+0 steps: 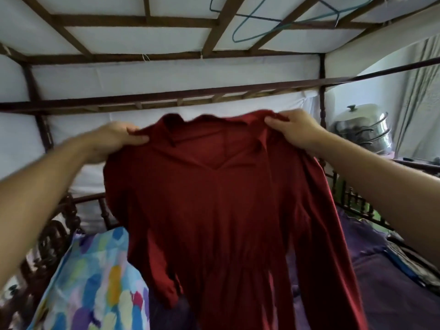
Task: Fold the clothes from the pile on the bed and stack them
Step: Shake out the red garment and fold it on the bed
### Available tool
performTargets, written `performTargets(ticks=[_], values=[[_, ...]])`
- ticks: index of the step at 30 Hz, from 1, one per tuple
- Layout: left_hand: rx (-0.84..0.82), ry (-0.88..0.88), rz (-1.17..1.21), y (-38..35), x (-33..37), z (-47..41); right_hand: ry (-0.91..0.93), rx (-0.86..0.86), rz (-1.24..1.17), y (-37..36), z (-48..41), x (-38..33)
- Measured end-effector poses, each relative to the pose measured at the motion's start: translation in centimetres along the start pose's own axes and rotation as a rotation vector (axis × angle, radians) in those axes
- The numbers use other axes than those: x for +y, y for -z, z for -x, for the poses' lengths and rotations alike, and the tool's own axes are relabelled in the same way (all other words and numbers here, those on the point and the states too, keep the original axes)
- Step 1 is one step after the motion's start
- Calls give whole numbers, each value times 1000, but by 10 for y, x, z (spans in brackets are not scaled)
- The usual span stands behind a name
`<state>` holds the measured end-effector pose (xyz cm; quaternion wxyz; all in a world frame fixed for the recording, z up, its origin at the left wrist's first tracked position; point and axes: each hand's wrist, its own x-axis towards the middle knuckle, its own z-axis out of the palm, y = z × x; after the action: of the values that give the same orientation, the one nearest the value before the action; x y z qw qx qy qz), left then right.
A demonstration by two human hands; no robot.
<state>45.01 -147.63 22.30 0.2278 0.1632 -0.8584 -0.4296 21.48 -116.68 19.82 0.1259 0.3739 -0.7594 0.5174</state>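
Note:
A dark red long-sleeved collared garment (214,206) hangs spread out in the air in front of me, above the bed. My left hand (114,139) pinches its left shoulder and my right hand (295,129) pinches its right shoulder, both at chest height. The sleeves dangle down at either side. The garment hides most of the bed and any pile behind it.
A pillow with a multicoloured spotted cover (95,282) lies at the lower left. Purple bedding (381,270) covers the bed on the right. Dark carved wooden rails (352,198) border the bed, a wooden canopy frame (166,96) runs overhead, and steel pots (364,129) stand at the far right.

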Motion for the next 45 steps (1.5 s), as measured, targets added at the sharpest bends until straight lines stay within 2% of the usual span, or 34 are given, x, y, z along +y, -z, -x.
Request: performTargets(ticks=[2,5,8,12,15,21,28,32,36,41,45], values=[[79,-63,-44,29,34,-2,4,16,-147,4,-13,-29],[387,-134,-99,72,58,-16,-7,-73,-391,7,-21,-79],[565,-185,-87,88,66,-29,-21,-150,-506,3,-22,-119],[594,-187,-60,63,54,-41,-100,-277,-584,-6,-8,-120],[564,-170,-63,21,24,-58,-196,-377,-634,-11,13,-83],[361,-106,-138,-121,-30,-107,-451,-388,-656,-6,66,50],[3,-74,-266,-332,-52,-164,-707,-112,-613,61,137,229],[-216,-97,-434,-478,-58,-180,-846,61,-377,121,181,356],[-327,-111,-588,-635,-63,-206,-923,134,11,178,217,494],[-373,-137,-796,-839,-55,-248,-1036,30,460,238,240,666],[-411,-128,-826,-980,-50,-275,-1141,7,582,287,247,773]])
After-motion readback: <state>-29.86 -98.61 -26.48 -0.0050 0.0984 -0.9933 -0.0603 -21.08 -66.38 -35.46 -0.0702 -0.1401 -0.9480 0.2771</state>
